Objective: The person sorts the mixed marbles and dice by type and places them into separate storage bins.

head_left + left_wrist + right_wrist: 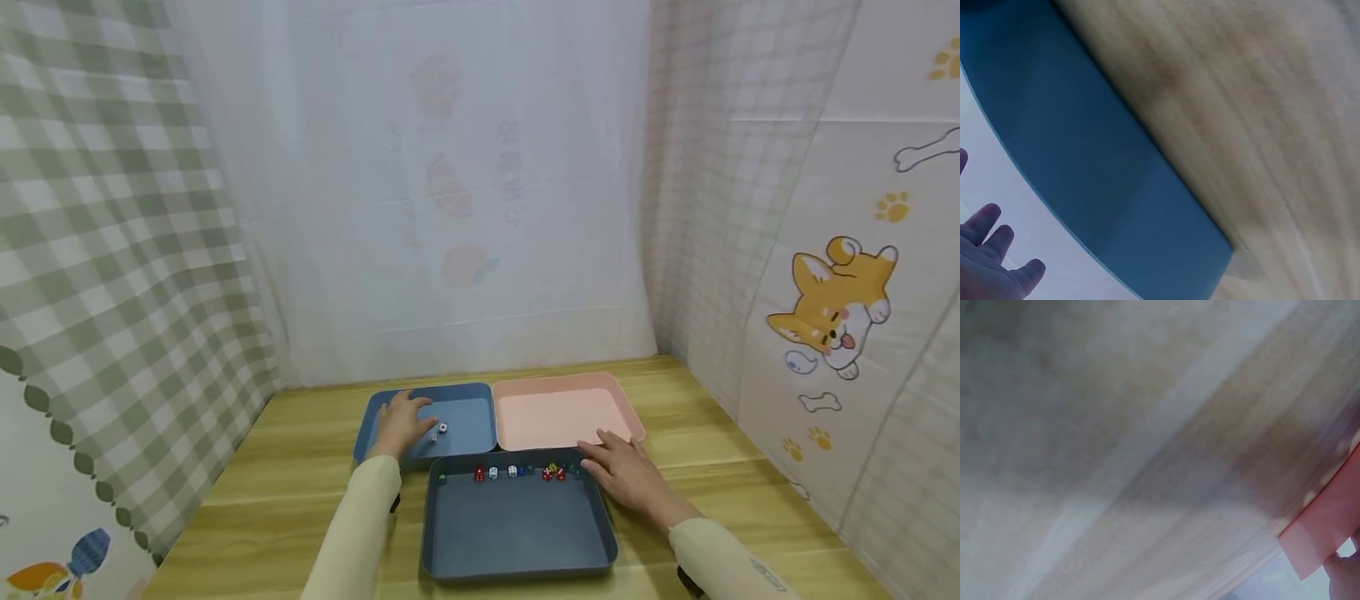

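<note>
My left hand hovers over the left part of the blue tray, fingers spread and nothing held. Two white dice lie in that tray just right of the thumb. The left wrist view shows the same fingers above the blue tray's outer wall. By the dark grey tray's back right corner is my right hand, its fingers loosely extended; whether it touches the rim, I cannot tell. Along that tray's back wall lie several small dice: red, white, blue and green.
A pink tray adjoins the blue one on the right, behind the dark grey tray. All stand on a wood-grain table. White cloth hangs at the back, with a green checked curtain on the left and a printed cloth on the right.
</note>
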Demonstrator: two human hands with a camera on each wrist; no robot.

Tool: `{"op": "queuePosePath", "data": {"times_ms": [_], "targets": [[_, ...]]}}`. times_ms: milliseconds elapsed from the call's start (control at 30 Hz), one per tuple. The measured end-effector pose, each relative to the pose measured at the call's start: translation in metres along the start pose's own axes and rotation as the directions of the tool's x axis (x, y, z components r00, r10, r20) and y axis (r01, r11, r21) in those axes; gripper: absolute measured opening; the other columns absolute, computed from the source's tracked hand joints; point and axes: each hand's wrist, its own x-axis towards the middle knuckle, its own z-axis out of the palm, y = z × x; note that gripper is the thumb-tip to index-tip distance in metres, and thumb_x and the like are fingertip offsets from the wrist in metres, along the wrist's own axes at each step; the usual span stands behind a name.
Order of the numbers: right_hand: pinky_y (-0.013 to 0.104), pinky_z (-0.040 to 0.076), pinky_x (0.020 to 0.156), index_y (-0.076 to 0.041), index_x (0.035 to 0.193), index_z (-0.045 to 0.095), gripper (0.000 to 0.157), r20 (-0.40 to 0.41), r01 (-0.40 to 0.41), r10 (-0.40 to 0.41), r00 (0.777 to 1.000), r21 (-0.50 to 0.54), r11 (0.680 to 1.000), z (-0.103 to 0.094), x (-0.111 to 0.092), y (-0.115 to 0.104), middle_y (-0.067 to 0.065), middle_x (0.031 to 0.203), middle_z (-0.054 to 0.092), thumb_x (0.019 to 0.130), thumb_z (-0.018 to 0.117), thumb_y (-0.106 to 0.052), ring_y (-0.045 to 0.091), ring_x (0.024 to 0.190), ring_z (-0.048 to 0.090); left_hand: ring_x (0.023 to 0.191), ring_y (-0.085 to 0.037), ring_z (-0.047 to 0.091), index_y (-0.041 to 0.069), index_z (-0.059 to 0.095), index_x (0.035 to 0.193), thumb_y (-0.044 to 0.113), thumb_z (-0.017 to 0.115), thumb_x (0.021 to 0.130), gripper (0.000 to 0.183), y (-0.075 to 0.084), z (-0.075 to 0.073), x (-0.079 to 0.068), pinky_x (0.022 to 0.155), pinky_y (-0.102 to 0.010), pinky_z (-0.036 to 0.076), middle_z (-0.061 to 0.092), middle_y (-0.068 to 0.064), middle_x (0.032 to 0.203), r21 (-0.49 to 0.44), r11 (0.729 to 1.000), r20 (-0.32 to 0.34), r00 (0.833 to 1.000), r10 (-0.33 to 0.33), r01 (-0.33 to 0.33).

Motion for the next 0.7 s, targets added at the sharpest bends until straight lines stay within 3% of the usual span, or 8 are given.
{"op": "queuePosePath", "data": {"times_ms": [200, 433, 700], "targets": [[0.073, 0.022, 0.106, -0.009, 0.135, 0.063, 0.042, -0.001, 0.006, -0.006, 1.000, 0.000, 1.000, 0.000, 0.000, 0.000, 0.028, 0.141, 0.050, 0.103, 0.052, -0.034, 0.048, 0.133, 0.042, 0.138, -0.043, 0.036, 0.012, 0.068, 0.128, 0.033, 0.073, 0.092, 0.042, -0.001, -0.002, -0.007, 0.110, -0.069, 0.021, 0.045, -0.024, 0.146, 0.000, 0.999, 0.009, 0.999, 0.036, -0.036], [0.074, 0.024, 0.104, -0.007, 0.134, 0.064, 0.041, -0.043, 0.020, -0.021, 0.999, -0.011, 1.000, -0.002, -0.001, 0.006, 0.030, 0.139, 0.051, 0.101, 0.056, -0.031, 0.050, 0.131, 0.044, 0.136, -0.045, 0.038, 0.010, 0.068, 0.127, 0.031, 0.072, 0.093, 0.041, -0.003, 0.003, -0.013, 0.109, -0.066, 0.026, 0.049, -0.026, 0.142, -0.007, 0.989, 0.002, 0.989, 0.149, -0.149], [0.074, 0.022, 0.104, -0.008, 0.134, 0.064, 0.042, -0.019, 0.028, -0.028, 0.999, 0.019, 0.999, 0.002, -0.002, 0.003, 0.030, 0.140, 0.050, 0.103, 0.054, -0.034, 0.051, 0.131, 0.042, 0.135, -0.047, 0.037, 0.005, 0.066, 0.129, 0.030, 0.071, 0.093, 0.043, -0.010, 0.005, -0.039, 0.109, -0.065, 0.026, 0.047, -0.028, 0.143, -0.104, 0.976, 0.007, 0.981, 0.193, -0.191]]}}
